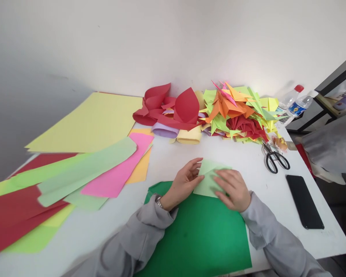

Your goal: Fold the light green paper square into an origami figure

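Note:
A small pale green sheet of paper [209, 184] is in front of me above the dark green sheet [198, 234], with a crease or folded layer across its upper part. At the paper's left edge is my left hand [184, 182], its thumb and curled fingers closed on it. My right hand [232, 188] lies over the right side of the same paper. Its fingers are stretched out and apart, slightly blurred, and partly cover the paper.
Coloured paper strips [89, 169] and large yellow sheets [95, 123] lie left. At the back are rolled red paper [187, 105] and a pile of folded paper shapes [233, 111]. Scissors [272, 157], a black phone [305, 202] and plastic bottles [298, 105] are right.

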Demonstrator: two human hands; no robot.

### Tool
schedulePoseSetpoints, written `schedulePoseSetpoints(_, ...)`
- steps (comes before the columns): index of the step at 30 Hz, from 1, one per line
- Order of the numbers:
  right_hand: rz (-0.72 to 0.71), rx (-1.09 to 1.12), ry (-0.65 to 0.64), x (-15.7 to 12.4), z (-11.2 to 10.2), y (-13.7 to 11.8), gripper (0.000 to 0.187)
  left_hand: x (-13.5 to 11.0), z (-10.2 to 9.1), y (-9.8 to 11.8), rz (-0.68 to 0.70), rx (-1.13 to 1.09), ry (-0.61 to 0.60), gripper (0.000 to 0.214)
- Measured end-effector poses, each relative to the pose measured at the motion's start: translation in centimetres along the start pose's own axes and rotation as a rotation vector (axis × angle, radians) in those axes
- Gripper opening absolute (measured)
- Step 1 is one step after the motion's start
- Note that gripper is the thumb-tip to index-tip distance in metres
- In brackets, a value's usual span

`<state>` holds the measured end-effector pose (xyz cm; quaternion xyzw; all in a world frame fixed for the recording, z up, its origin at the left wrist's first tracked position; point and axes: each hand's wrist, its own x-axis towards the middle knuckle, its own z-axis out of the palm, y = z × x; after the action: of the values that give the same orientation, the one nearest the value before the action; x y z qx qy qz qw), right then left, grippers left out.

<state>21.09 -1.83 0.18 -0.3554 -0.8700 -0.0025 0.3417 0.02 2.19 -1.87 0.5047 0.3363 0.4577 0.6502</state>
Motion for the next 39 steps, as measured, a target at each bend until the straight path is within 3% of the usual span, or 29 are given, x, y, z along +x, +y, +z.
schedulePoseSetpoints(2,0.213,0.068,0.130,-0.1,-0.3,0.4,0.040,-0.1,-0.1,0.1,0.001,-0.013,-0.053,0.051)
schedulePoseSetpoints(4,0.409,0.253,0.172,-0.3,-0.4,0.8,0.042,-0.2,-0.1,0.2,-0.005,-0.023,-0.112,0.047)
schedulePoseSetpoints(8,0.650,0.868,0.058,-0.6,-0.1,1.4,0.047,-0.3,0.0,0.5,-0.009,-0.025,-0.164,0.041)
schedulePoseSetpoints(11,0.741,1.069,-0.005,-0.6,0.1,1.2,0.041,-0.4,0.1,0.8,-0.008,0.005,-0.161,0.039)
schedulePoseSetpoints(13,0.781,1.044,0.018,-0.5,0.2,1.2,0.035,-0.4,0.1,0.8,-0.003,0.047,-0.138,0.038)
schedulePoseSetpoints(17,0.849,0.778,0.166,-0.7,0.7,1.5,0.030,-0.3,-0.1,0.6,0.072,0.220,-0.012,0.039)
schedulePoseSetpoints(22,0.832,0.375,0.181,-1.3,1.5,1.8,0.023,-0.2,-0.2,0.2,0.457,0.643,0.118,0.022)
schedulePoseSetpoints(25,0.753,0.193,0.157,-1.4,1.4,1.3,0.019,-0.5,0.1,0.5,0.636,0.848,-0.044,0.015)
schedulePoseSetpoints(29,0.599,0.136,0.014,-1.3,0.7,0.7,0.023,-0.9,0.6,1.0,0.628,1.067,-0.322,0.030)
schedulePoseSetpoints(32,0.553,0.230,-0.092,-1.1,0.1,1.0,0.025,-1.1,0.6,1.1,0.575,1.178,-0.371,0.046)
schedulePoseSetpoints(37,0.638,0.321,0.030,-1.1,-0.7,3.3,0.024,-1.4,0.8,1.2,0.529,1.262,-0.413,0.057)
schedulePoseSetpoints(39,0.621,0.446,-0.004,-1.2,-1.1,4.2,0.023,-1.7,1.0,1.3,0.513,1.285,-0.419,0.058)
